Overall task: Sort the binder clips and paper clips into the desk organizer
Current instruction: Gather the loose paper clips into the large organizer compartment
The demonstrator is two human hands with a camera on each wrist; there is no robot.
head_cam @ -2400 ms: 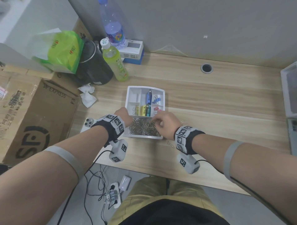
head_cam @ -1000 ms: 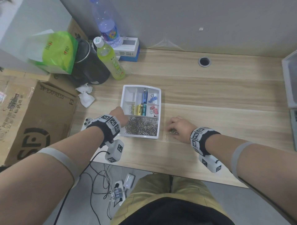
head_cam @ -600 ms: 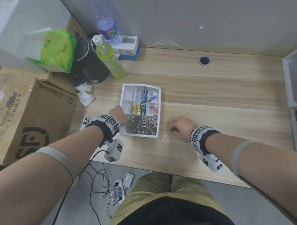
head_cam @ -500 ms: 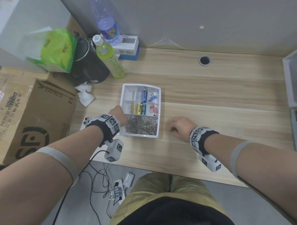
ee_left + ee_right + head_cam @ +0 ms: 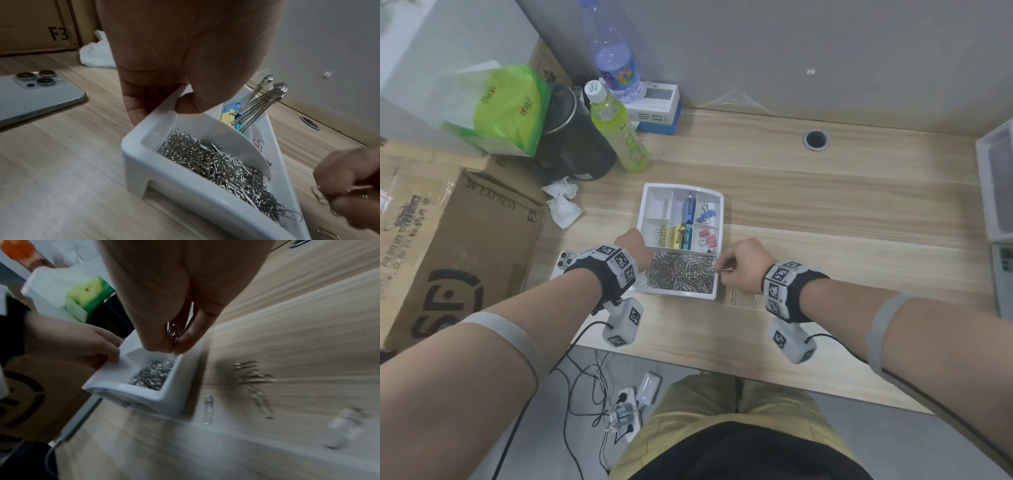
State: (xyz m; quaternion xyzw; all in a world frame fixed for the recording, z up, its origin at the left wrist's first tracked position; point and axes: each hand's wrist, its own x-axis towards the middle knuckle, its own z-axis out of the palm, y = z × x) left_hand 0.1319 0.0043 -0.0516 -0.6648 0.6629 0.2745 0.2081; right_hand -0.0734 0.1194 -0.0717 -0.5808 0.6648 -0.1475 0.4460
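A white desk organizer [image 5: 717,205] stands mid-desk. Its wide front compartment holds a heap of silver paper clips [image 5: 681,273]; the smaller compartments hold yellow, blue and pink binder clips [image 5: 704,212]. My left hand [image 5: 635,246] grips the organizer's left rim [image 5: 160,107], thumb inside, fingers outside. My right hand [image 5: 743,265] hovers at the organizer's right front corner and pinches a few paper clips [image 5: 174,332] over the rim. Several loose paper clips [image 5: 208,408] lie on the desk to the right of the organizer; one shows in the head view [image 5: 733,297].
A phone [image 5: 35,95] lies left of the organizer. Two bottles [image 5: 619,130], a black pot, a green bag, a small box and crumpled tissue [image 5: 561,202] crowd the back left. A cardboard box [image 5: 448,246] stands left of the desk. A grey tray [image 5: 996,185] sits at the right edge.
My right hand gathered loose paper clips from the desk right of the organizer, then rose and moved left to its front corner with clips pinched. The left hand stayed on the rim.
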